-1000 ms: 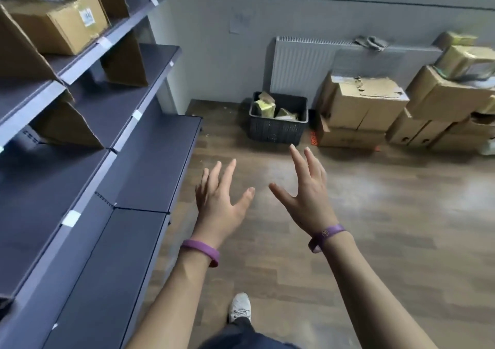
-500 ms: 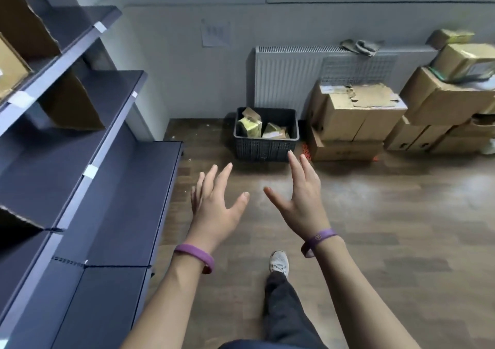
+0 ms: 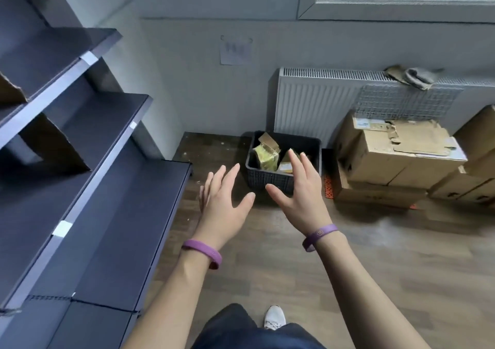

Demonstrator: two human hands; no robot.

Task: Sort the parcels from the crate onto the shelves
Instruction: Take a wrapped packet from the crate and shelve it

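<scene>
Reached toward the dark crate (image 3: 270, 179) below the radiator (image 3: 321, 102), parcels (image 3: 266, 155) heaped loosely inside, left hand (image 3: 225, 204) and right hand (image 3: 297, 198) both spread wide and empty; risked toppling the leaning stack by grabbing carelessly.

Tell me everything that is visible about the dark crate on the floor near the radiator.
The crate is a dark grey, rectangular bin that looks like plastic, with a lattice-patterned front wall and a smooth rim. It stands upright on the wooden floor, in front of the white radiator, close to the wall. It is open on top and holds several parcels, yellowish and brown, lying tilted. Cardboard boxes stand to its right. The right hand overlaps it in the view, but does not appear to touch it.
</scene>
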